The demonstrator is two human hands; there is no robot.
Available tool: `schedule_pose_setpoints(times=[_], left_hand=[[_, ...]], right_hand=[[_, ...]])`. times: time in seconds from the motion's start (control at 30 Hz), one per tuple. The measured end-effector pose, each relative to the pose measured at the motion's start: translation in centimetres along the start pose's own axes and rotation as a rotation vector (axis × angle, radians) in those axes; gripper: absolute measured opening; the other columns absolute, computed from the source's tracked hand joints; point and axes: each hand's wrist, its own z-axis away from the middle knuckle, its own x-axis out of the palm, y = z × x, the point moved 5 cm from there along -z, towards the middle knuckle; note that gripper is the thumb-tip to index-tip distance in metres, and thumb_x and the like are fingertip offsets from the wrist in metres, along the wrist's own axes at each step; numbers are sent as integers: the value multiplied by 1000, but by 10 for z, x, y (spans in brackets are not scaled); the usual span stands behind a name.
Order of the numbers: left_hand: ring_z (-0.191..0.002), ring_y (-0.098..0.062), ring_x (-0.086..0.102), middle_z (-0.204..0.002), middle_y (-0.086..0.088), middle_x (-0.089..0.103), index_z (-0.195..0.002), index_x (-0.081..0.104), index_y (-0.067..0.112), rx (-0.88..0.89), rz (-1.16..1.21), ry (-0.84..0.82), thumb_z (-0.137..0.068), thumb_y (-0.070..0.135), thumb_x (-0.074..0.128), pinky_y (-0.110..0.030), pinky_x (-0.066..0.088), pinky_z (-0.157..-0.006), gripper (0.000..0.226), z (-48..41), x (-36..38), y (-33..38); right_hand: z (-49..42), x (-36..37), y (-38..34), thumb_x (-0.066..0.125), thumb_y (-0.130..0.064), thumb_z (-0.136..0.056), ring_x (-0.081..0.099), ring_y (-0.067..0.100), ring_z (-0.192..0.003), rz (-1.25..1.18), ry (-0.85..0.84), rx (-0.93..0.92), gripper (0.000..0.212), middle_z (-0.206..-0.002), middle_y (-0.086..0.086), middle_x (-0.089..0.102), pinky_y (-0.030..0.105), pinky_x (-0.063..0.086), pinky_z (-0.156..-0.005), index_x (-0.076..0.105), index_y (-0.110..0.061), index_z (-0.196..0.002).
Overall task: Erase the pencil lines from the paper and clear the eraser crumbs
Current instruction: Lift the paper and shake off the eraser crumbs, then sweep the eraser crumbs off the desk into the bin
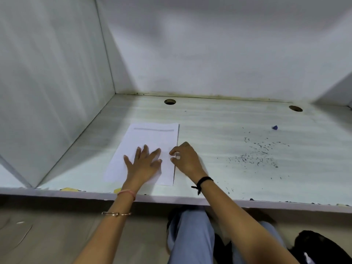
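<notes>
A white sheet of paper (150, 138) lies on the desk left of centre, with one grey pencil line (154, 129) across its far end. My left hand (143, 162) lies flat on the paper's near half, fingers spread. My right hand (185, 159) is curled at the paper's right edge, thumb and fingers pinched around something small and pale; I cannot tell what it is. Dark eraser crumbs (255, 153) are scattered over the desk to the right of the paper. A small blue eraser piece (274, 127) lies further right and back.
The pale desk (219, 121) is boxed in by a white wall on the left and at the back. Two round cable holes (170, 101) (295, 108) sit near the back edge. The front edge runs just under my wrists. A black bag (320, 246) lies on the floor.
</notes>
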Motion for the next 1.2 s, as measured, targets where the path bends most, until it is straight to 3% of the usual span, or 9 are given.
schedule_pose_setpoints(times=[0.13,0.33,0.4,0.47,0.57,0.63,0.77,0.93,1.2], left_hand=[[-150,-25,0,-162,-1,6,-151,18,43,-13,-53,50,-102,50,25,-66,-2,-112,50,3,4,3],[-149,-26,5,-160,-2,12,-150,23,43,-42,-27,62,-101,53,25,-70,-2,-109,50,8,9,20],[-148,-24,14,-157,-1,24,-147,33,38,-43,3,147,-100,54,30,-69,0,-110,50,12,3,24],[-145,-20,26,-153,0,38,-142,45,31,11,121,303,-100,49,38,-63,3,-113,46,17,-8,37],[-125,-14,52,-135,7,57,-126,60,26,181,443,421,-99,31,51,-37,37,-104,30,23,-24,80],[-103,-8,63,-114,13,67,-112,66,27,279,613,374,-97,22,54,-27,48,-84,20,26,-26,124],[-81,-4,70,-89,11,73,-101,66,28,414,869,185,-94,11,54,-36,55,-80,22,37,-1,218],[-85,-5,70,-87,12,74,-97,69,27,557,979,-97,-95,13,51,-40,56,-85,23,69,57,326],[-90,-1,67,-98,18,70,-104,69,29,750,931,-535,-99,21,53,-30,55,-86,18,129,166,453]], right_hand=[[2,-1,9,62,-14,-90,55,25,-114,83,-14,-18,26,-117,8,57,38,49,-94,68,-10,-115],[6,-11,14,57,-19,-94,50,20,-117,139,16,-26,29,-119,4,61,31,46,-92,65,-12,-121],[8,-23,13,58,-20,-93,56,16,-107,83,64,-21,25,-113,3,64,23,44,-86,67,-13,-116],[14,-44,10,60,-17,-91,57,7,-81,-9,141,-35,16,-98,3,69,18,40,-74,72,-13,-102],[32,-80,13,67,-22,-88,54,4,-51,-236,241,-12,17,-63,3,68,18,43,-58,71,-9,-76],[49,-104,26,67,-20,-88,58,2,-53,-308,328,15,17,-60,-6,64,20,48,-55,68,-9,-76],[95,-162,77,62,-9,-88,61,0,-65,-335,548,107,8,-70,-12,64,24,53,-59,67,-15,-86],[175,-227,161,58,-20,-92,64,9,-73,-269,769,328,12,-74,-6,69,18,47,-64,68,-16,-88],[306,-270,271,57,-22,-95,59,3,-65,-244,1086,594,13,-73,-8,66,12,42,-59,67,-16,-89]])
